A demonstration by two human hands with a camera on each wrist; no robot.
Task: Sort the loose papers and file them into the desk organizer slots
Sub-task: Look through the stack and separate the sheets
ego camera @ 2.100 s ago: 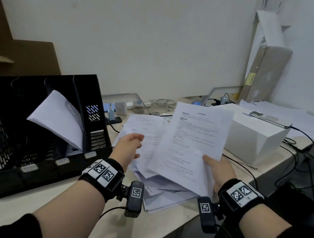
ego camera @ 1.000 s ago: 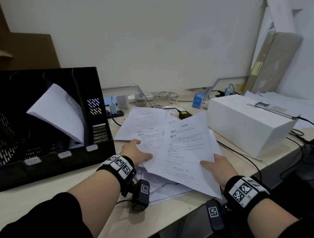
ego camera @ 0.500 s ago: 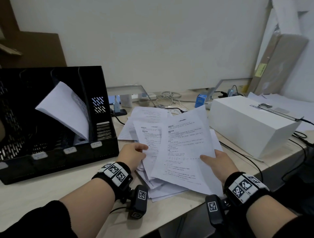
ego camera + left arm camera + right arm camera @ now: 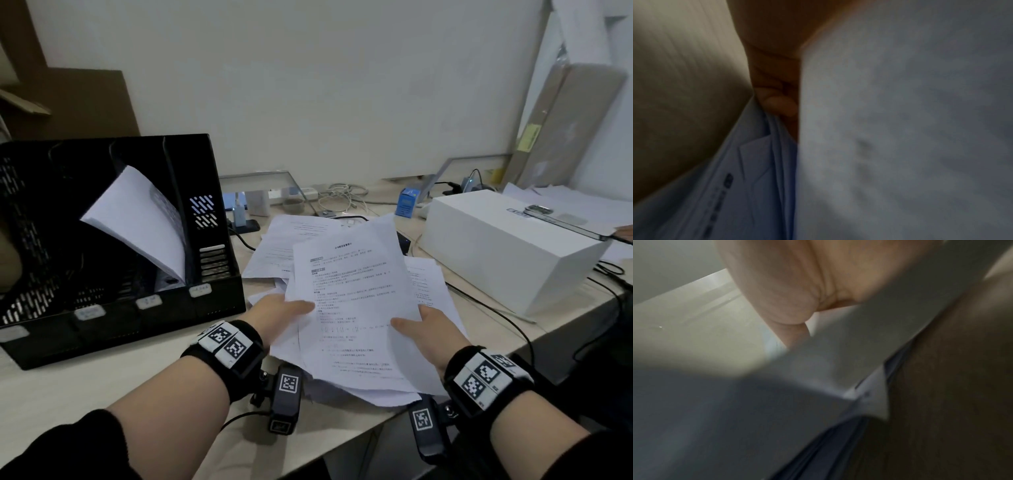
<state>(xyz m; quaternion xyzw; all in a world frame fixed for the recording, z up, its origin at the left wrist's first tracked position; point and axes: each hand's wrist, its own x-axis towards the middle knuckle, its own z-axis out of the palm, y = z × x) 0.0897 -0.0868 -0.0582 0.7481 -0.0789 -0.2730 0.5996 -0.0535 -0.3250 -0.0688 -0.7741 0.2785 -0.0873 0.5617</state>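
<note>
A printed sheet (image 4: 352, 301) is held tilted above the loose paper pile (image 4: 284, 246) on the desk. My right hand (image 4: 428, 325) pinches its right edge, thumb on top. My left hand (image 4: 281, 310) holds its left edge, thumb on the print, fingers hidden beneath. In the left wrist view a fingertip (image 4: 779, 105) curls under the sheet (image 4: 900, 129), against the lower papers (image 4: 760, 162). The right wrist view shows my palm (image 4: 797, 288) under the sheet (image 4: 838, 353). The black desk organizer (image 4: 113, 308) stands at the left, with a bent white sheet (image 4: 144, 219) in its rightmost slot.
A white box (image 4: 507, 253) sits right of the pile with a phone (image 4: 565, 222) on top. Cables (image 4: 342, 200), a blue carton (image 4: 407, 202) and small items lie along the wall. Cardboard (image 4: 565, 130) leans at the far right. A cable (image 4: 496, 315) runs past the box.
My left hand has left the pile and taken the left edge of the sheet that my right hand held. The sheet now stands more upright between both hands.
</note>
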